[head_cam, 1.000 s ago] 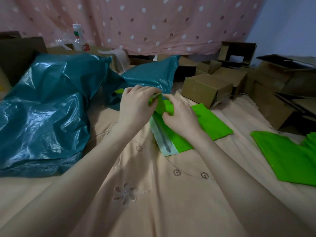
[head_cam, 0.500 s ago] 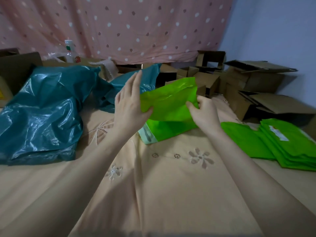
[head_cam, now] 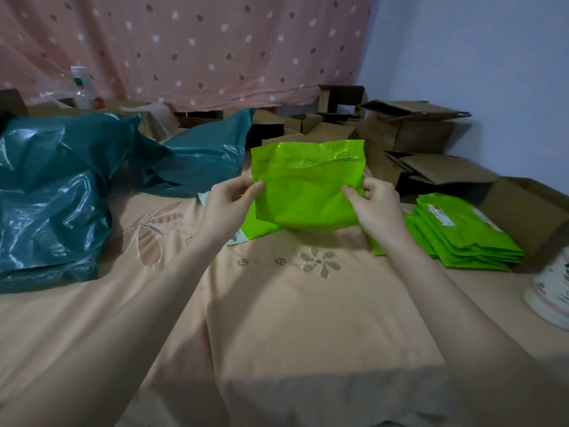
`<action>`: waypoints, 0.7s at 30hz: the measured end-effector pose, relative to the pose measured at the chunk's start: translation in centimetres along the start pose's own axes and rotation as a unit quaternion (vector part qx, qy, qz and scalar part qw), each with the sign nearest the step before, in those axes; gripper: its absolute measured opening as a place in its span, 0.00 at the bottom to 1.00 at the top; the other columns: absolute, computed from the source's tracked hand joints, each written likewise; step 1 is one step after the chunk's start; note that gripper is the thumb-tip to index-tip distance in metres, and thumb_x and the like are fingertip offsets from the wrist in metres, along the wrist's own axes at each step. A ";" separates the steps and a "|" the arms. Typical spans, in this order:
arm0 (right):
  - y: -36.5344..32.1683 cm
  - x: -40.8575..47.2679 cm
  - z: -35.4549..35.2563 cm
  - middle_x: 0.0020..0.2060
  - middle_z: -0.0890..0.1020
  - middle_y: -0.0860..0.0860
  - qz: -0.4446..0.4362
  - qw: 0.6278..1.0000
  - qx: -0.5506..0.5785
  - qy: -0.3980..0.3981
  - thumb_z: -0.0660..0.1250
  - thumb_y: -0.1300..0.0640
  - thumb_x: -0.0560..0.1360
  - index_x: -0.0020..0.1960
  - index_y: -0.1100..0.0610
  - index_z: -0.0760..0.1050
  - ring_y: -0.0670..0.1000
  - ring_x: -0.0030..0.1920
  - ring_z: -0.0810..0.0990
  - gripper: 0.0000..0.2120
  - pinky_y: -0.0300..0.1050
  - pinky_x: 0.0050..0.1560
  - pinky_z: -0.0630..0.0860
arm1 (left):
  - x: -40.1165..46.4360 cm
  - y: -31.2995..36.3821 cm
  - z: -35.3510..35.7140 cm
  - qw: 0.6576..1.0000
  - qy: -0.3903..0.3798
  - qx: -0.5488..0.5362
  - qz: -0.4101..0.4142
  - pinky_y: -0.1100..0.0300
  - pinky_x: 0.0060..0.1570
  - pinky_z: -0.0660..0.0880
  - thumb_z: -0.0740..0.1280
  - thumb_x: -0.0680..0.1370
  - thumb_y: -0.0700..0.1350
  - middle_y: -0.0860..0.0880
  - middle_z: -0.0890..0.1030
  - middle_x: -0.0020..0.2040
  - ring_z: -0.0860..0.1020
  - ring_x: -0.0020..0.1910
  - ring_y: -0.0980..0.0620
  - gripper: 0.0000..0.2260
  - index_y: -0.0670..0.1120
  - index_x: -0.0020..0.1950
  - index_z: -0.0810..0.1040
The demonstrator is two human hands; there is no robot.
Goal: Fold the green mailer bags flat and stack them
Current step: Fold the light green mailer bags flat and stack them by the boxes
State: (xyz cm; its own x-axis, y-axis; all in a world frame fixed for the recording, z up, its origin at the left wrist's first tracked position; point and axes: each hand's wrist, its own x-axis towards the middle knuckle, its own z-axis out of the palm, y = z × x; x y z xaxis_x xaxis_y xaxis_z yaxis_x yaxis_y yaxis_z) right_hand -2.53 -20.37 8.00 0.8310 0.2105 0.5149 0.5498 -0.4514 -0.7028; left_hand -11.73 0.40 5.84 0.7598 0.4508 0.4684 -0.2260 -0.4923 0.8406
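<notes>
The held green mailer bag (head_cam: 306,186) hides most of another green bag (head_cam: 258,224) that lies on the cloth under it, and also the fingers of both hands behind it, so only the thumbs show. At 3 o'clock the right hand (head_cam: 374,204) covers the near-left corner of the stack of green bags (head_cam: 468,235), and the small label (head_cam: 440,215) on top is too small to read. At 4 o'clock a white patterned object (head_cam: 551,291) is cut by the right edge, the teal plastic bag (head_cam: 52,195) at 9 o'clock is cut by the left edge, and the bottle (head_cam: 80,84) at 10 o'clock is blurred.
</notes>
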 end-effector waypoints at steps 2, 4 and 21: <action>0.3 -0.3 -0.3 0.33 0.76 0.69 -0.004 1.000 -0.001 0.001 0.67 0.55 0.75 0.39 0.73 0.73 0.65 0.34 0.73 0.19 0.54 0.34 0.67 | -0.1 0.2 0.3 1.000 -0.005 -0.020 -0.004 0.57 0.38 0.67 0.65 0.78 0.46 0.43 0.74 0.35 0.70 0.35 0.50 0.11 0.38 0.43 0.80; 0.3 -0.6 -0.5 0.37 0.78 0.70 -0.013 1.000 0.003 0.003 0.67 0.53 0.74 0.41 0.72 0.75 0.66 0.39 0.78 0.19 0.58 0.38 0.73 | -0.2 0.4 0.5 1.000 0.004 -0.022 -0.003 0.58 0.35 0.65 0.65 0.78 0.45 0.47 0.72 0.32 0.69 0.32 0.51 0.10 0.40 0.41 0.79; -2.3 -1.4 -1.5 0.41 0.83 0.47 0.029 0.960 0.220 -0.173 0.60 0.51 0.78 0.50 0.52 0.79 0.47 0.43 0.82 0.10 0.44 0.44 0.78 | 0.5 2.3 1.1 0.972 -0.064 -0.208 -0.084 0.62 0.37 0.66 0.55 0.83 0.46 0.53 0.69 0.35 0.68 0.32 0.57 0.10 0.51 0.46 0.74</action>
State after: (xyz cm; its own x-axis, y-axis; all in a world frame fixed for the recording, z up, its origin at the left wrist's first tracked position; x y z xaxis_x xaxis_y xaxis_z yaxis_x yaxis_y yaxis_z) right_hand -5.12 -20.93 9.62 0.7975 0.5055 0.3294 0.4217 -0.0765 -0.9035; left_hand -11.19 -1.33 7.67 0.8706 0.3898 0.3002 -0.2993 -0.0645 0.9520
